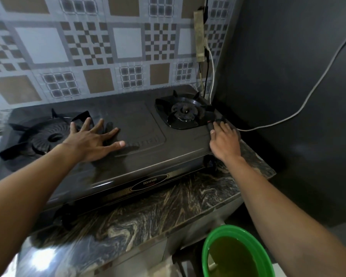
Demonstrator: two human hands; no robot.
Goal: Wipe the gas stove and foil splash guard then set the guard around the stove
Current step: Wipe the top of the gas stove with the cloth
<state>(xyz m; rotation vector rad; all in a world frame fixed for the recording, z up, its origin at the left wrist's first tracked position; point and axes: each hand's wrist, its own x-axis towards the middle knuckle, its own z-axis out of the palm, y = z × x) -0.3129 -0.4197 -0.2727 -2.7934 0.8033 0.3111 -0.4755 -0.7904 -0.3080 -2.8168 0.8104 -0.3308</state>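
Observation:
The dark two-burner gas stove [140, 124] sits on a marbled counter against the tiled wall. My left hand [92, 140] lies flat on the stove top, fingers spread, just right of the left burner [46, 138]; it holds nothing. My right hand [225, 140] rests palm down on the stove's right edge, beside the right burner [185, 113]. Its fingers are close together, and the fingertips touch a small dark thing with a red spot [215, 122]. Whether the hand grips it is unclear. I cannot make out the foil splash guard.
A green bucket [206, 250] of yellowish water stands on the floor at the lower right. A dark wall [288, 76] closes off the right side, with a white cable [308, 96] running across it. A power strip [199, 35] hangs in the corner.

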